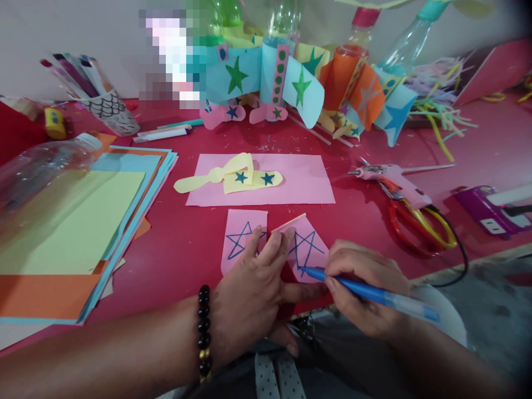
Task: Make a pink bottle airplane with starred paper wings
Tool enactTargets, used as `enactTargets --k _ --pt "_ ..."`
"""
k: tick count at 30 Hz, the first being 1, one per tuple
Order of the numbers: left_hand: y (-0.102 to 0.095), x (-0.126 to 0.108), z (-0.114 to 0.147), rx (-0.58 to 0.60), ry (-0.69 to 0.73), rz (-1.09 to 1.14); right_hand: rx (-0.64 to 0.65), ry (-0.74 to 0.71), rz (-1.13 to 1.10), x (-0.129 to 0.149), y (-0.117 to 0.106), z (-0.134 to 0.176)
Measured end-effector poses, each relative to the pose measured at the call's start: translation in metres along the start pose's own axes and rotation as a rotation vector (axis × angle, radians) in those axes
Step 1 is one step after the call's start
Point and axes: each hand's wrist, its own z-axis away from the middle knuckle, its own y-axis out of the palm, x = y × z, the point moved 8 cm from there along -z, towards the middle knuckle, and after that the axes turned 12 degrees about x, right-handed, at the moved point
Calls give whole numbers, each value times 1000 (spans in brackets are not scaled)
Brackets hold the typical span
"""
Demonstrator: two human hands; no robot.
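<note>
My right hand [366,288] grips a blue felt-tip pen [374,292], its tip touching the right pink paper piece [311,244]. A blue star outline is drawn on that piece. My left hand [257,282] lies spread over the inner edges of both pink pieces, pressing them to the table, and holds nothing. On the left pink piece [233,221] is another star outline, partly covered by my fingers. Just behind them, a pink sheet [307,177] bears a yellow paper propeller [191,183] and a folded yellow strip [253,178] with two dark blue stars.
A stack of coloured paper [70,221] and a clear bottle [45,166] occupy the left. Behind stand a pen cup [112,113] and several paper-wrapped bottles [272,83]. Scissors [419,227], a pink glue gun [407,185] and a purple power strip [490,210] lie right.
</note>
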Motion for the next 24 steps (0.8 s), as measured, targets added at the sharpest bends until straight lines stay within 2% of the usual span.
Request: enactTargets --k 11,24 --pt "-2 0 -2 32 -22 22 74 -19 -2 4 4 -3" --pt "-4 0 -1 21 -14 76 89 -12 -48 2 5 -3"
